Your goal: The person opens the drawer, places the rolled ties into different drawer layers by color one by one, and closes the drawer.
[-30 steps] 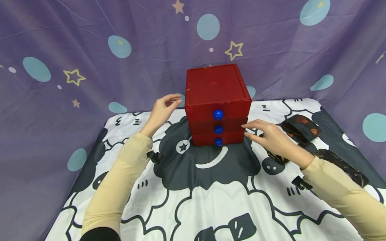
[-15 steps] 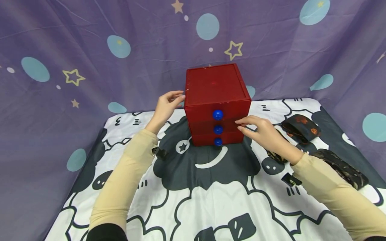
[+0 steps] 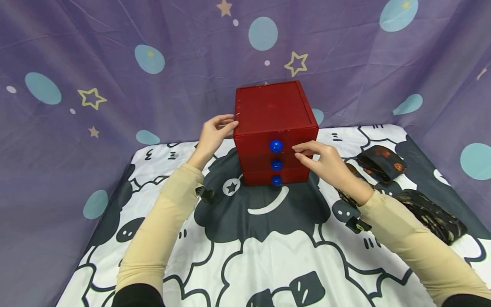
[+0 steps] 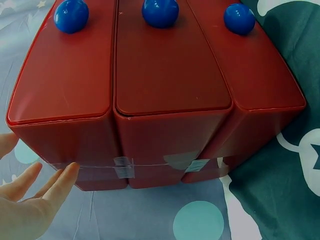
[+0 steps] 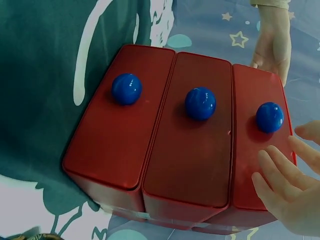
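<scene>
A red three-drawer box stands on the cloth, all its drawers pushed in. Each drawer front has a round blue knob, the top knob being the highest. My left hand is at the box's upper left side, fingers loosely bent; its fingertips lie at the side of the top drawer, and whether they touch is unclear. In front of the top drawer, right of the knob, hovers my right hand with relaxed fingers. It holds nothing and is apart from the knob.
On the right of the cloth lie a folded dark fabric item with orange-red prints and a dark camouflage-patterned bundle. Another patterned piece is partly hidden behind my right hand. A purple curtain hangs behind the box.
My right hand has moved left and slightly up, from the box's right edge toward the top knob. My left hand has come right, up to the box's left side. The box stays put.
</scene>
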### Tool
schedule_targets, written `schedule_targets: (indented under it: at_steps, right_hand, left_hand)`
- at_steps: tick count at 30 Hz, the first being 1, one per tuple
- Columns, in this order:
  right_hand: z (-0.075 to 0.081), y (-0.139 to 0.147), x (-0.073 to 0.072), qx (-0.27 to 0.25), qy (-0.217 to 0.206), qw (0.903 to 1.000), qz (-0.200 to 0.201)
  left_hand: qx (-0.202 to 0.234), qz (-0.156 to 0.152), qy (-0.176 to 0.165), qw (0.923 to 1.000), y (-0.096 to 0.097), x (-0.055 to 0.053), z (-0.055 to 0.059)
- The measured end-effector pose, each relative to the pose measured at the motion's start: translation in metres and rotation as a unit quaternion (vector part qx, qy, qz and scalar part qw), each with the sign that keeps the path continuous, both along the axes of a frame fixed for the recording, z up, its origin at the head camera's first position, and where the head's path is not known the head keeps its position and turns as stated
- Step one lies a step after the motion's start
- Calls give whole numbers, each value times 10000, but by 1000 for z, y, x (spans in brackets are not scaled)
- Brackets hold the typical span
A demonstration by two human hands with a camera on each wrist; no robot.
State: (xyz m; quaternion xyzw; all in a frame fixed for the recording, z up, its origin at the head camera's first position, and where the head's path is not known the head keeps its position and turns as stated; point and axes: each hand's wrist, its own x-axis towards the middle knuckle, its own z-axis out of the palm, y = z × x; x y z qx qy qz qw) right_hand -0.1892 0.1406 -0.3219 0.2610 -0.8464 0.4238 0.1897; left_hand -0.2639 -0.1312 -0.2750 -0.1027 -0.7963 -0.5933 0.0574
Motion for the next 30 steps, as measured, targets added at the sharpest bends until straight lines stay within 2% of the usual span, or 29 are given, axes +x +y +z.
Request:
schedule_targets:
  at_steps: [10, 21, 30]
  right_hand:
    - [2, -14, -7, -286, -219, 9993, -141]
    - [4, -30, -8, -674, 43, 9972, -325]
    - [1, -41, -9, -604, 141, 9962, -606]
  left_hand:
    - [-44, 8, -52, 10000, 0, -2, -1]
    - [123, 4, -239, 9996, 1, -2, -1]
    - [165, 136, -275, 9994, 1, -1, -2]
